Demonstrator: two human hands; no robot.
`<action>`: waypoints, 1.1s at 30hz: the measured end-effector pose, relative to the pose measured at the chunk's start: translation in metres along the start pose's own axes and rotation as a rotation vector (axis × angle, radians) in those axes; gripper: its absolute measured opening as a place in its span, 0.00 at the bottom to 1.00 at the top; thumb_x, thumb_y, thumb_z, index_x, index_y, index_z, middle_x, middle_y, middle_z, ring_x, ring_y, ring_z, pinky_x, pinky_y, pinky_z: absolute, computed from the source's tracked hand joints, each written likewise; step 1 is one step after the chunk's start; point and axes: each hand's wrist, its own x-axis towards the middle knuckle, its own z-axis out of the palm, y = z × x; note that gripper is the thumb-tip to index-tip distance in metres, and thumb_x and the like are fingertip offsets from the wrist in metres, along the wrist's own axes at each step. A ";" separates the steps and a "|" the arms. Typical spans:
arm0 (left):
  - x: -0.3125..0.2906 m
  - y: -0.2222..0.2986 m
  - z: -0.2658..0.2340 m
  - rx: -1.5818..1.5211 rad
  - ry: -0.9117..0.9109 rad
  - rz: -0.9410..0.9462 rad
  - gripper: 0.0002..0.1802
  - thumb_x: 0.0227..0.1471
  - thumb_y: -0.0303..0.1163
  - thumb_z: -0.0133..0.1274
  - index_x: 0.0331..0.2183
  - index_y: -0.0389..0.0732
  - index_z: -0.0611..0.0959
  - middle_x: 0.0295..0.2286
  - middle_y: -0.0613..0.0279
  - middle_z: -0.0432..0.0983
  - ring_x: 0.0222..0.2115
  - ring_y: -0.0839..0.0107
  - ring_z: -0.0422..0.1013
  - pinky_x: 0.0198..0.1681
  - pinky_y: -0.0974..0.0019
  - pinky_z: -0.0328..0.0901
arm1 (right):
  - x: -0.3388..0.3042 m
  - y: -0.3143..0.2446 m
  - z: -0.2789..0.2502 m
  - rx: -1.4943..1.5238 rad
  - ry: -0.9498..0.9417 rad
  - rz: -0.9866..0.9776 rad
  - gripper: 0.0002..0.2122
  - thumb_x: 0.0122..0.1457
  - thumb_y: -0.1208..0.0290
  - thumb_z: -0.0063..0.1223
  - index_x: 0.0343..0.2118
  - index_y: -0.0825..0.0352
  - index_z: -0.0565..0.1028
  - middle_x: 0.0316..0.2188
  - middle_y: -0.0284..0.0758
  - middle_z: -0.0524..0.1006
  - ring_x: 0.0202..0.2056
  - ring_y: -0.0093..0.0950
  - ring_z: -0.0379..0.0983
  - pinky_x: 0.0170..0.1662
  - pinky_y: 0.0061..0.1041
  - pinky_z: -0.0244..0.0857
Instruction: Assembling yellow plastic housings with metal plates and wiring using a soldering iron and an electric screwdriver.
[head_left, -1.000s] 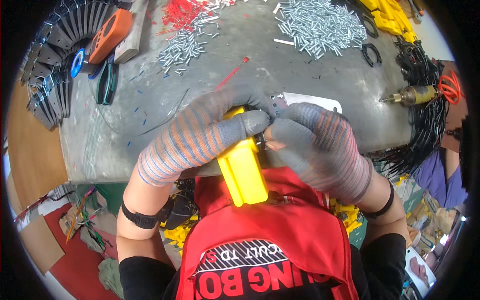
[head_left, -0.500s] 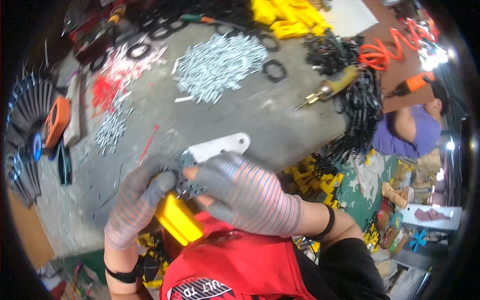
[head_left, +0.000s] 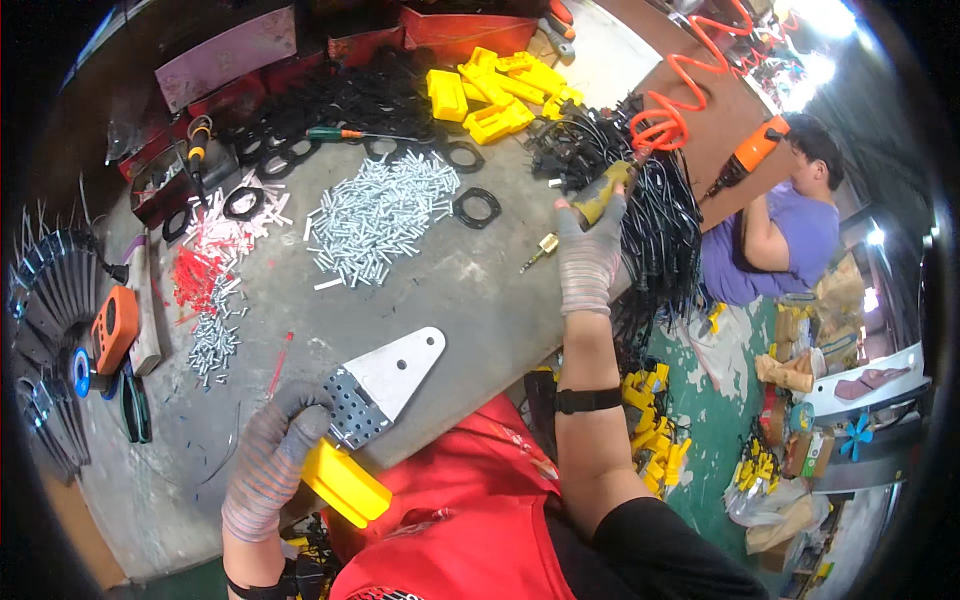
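The yellow rectangular plastic housing lies just below the thumb of the left hand, its upper end within the grip and its far end jutting out before the red apron; the dark perforated metal plate sits just right of the same fingertips, joined by a white tapered plate with a rounded tip above the grey tabletop; the left hand, in a grey striped knit glove, is clamped on the housing; the right hand, gloved alike, lies over the olive-yellow cylindrical power screwdriver, touching it with digits on both sides; how tightly they close I cannot tell; its metallic tip points left, toward the person.
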 end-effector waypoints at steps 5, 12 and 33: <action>-0.007 0.005 0.002 0.043 -0.001 0.016 0.17 0.56 0.43 0.54 0.36 0.36 0.79 0.31 0.64 0.74 0.35 0.74 0.68 0.43 0.69 0.62 | 0.005 0.027 0.004 0.351 0.147 -0.090 0.41 0.51 0.62 0.60 0.65 0.62 0.50 0.46 0.52 0.72 0.47 0.44 0.72 0.48 0.32 0.66; -0.012 0.001 -0.005 0.091 -0.025 -0.105 0.17 0.56 0.42 0.54 0.39 0.39 0.78 0.33 0.68 0.72 0.37 0.77 0.66 0.43 0.71 0.62 | -0.029 0.003 -0.036 1.615 -0.525 0.153 0.29 0.55 0.60 0.53 0.57 0.71 0.63 0.37 0.36 0.71 0.34 0.24 0.70 0.34 0.23 0.69; -0.007 -0.007 -0.006 0.097 0.001 -0.029 0.20 0.58 0.46 0.52 0.38 0.38 0.79 0.30 0.67 0.73 0.35 0.76 0.68 0.42 0.70 0.63 | -0.137 -0.056 -0.012 1.661 -0.897 0.706 0.20 0.57 0.59 0.48 0.46 0.70 0.67 0.33 0.33 0.69 0.34 0.28 0.68 0.41 0.29 0.68</action>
